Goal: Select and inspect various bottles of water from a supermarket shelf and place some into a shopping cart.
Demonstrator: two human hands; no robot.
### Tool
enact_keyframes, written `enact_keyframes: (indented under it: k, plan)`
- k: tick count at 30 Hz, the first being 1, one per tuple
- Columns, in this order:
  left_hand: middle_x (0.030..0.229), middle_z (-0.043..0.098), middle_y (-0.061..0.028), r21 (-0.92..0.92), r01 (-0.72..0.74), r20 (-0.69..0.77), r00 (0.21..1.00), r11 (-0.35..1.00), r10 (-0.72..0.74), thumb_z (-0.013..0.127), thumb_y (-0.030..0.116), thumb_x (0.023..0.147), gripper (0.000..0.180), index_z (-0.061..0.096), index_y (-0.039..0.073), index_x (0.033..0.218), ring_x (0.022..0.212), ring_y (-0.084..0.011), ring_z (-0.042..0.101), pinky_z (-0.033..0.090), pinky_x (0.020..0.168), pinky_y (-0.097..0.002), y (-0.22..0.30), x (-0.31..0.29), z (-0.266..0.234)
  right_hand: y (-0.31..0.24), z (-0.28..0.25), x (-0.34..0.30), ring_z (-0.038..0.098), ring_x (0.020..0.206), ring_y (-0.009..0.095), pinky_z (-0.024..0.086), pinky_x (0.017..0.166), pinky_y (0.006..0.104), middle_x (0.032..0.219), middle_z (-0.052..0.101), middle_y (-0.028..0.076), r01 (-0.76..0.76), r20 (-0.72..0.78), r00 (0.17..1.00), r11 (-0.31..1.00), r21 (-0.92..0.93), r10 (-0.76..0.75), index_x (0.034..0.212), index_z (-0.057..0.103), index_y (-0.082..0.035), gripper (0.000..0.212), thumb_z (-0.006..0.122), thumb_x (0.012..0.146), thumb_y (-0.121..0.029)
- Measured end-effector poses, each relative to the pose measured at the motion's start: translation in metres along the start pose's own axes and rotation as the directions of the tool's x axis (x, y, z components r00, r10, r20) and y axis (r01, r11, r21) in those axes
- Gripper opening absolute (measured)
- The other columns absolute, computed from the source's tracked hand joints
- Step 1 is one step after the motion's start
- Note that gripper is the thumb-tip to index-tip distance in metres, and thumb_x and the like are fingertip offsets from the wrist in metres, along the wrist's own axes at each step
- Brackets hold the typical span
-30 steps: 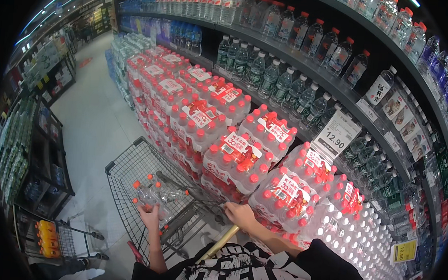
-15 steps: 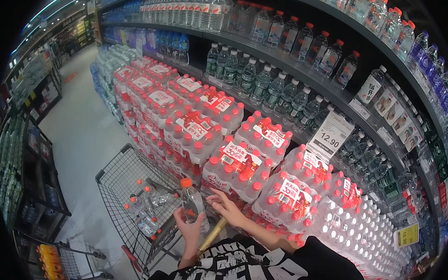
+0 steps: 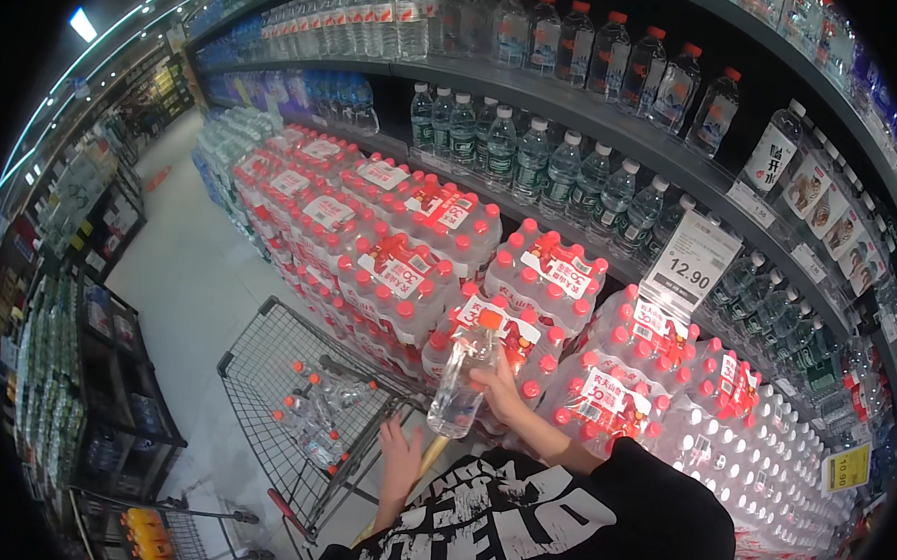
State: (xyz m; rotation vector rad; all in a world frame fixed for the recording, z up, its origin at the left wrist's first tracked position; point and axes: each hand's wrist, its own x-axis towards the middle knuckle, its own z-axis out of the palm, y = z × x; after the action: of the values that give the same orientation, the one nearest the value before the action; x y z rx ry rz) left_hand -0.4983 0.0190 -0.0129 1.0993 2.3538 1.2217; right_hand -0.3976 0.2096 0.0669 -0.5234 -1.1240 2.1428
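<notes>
A clear water bottle with an orange cap is gripped in my right hand, tilted and held up in front of the shrink-wrapped packs. My left hand holds nothing; its fingers are apart, below and left of the bottle and beside the yellow cart handle. Ahead and to the left stands a wire shopping cart. Inside it lie several loose clear bottles with orange caps.
Red-capped bottle packs are stacked along the shelf base, with white-capped packs at right. Shelves above hold single bottles and a price sign. Another cart with orange bottles stands lower left. A floor aisle runs away at left.
The bottle has passed from my left hand to my right and moved up and right. My left hand has let go. The whole view has shifted slightly.
</notes>
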Motion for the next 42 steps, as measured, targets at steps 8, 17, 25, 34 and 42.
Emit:
enact_keyframes:
  k: [8,17,25,34,42]
  plan:
    - [0.091,0.056,-0.0166,0.308,0.104,0.065,0.989,0.946,-0.129,0.049,0.023,0.087,0.024,0.054,0.001,0.094,0.082,-0.0351,0.055,0.043,0.071,-0.0424,-0.004,-0.001,0.008,-0.018,-0.027,0.025,0.061,0.08,0.027,0.053,0.063,0.0372,0.096,0.059,0.014,-0.298,0.146,0.949,0.65,0.699,0.279,0.111,0.048,-0.01,0.054,0.039,0.085,-0.057]
    - [0.087,0.057,-0.0166,0.063,0.019,0.087,0.996,0.998,-0.024,0.048,0.019,0.089,0.022,0.055,-0.001,0.097,0.076,-0.0302,0.057,0.045,0.07,-0.0383,0.026,0.041,0.004,-0.035,-0.05,0.03,0.056,0.082,0.024,0.049,0.071,0.0385,0.097,0.054,0.012,-0.399,0.382,0.916,0.395,0.827,0.126,0.113,0.049,-0.012,0.062,0.039,0.083,-0.065]
    - [0.109,0.053,-0.0129,-0.646,0.648,0.696,0.717,0.404,-0.038,0.036,0.038,0.093,0.043,0.038,0.005,0.121,0.095,-0.022,0.055,0.045,0.081,-0.0376,0.117,0.075,0.006,-0.039,-0.038,0.009,0.059,0.09,0.026,0.05,0.078,0.0405,0.108,0.055,0.014,-0.297,0.26,0.953,0.619,0.727,0.152,0.12,0.046,-0.007,0.073,0.03,0.084,-0.068]
    - [0.106,0.059,-0.0173,-0.614,0.781,0.789,0.611,0.111,0.069,0.026,0.05,0.091,0.058,0.043,0.006,0.127,0.083,-0.0271,0.061,0.048,0.072,-0.0384,0.099,0.073,-0.011,-0.044,0.002,-0.016,0.03,0.127,0.026,0.03,0.102,0.0444,0.141,0.028,0.009,-0.07,0.139,0.99,0.812,0.579,-0.014,0.143,0.013,-0.019,0.075,0.039,0.086,-0.06]
    - [0.1,0.057,-0.0157,-0.224,0.758,0.891,0.414,-0.613,0.187,0.037,0.061,0.083,0.062,0.049,0.011,0.118,0.068,-0.0212,0.056,0.045,0.051,-0.0304,0.078,0.071,-0.012,-0.018,0.002,-0.021,0.036,0.123,0.023,0.028,0.102,0.0451,0.134,0.036,0.007,-0.113,0.111,0.992,0.83,0.547,0.062,0.134,0.031,-0.02,0.065,0.059,0.081,-0.046]
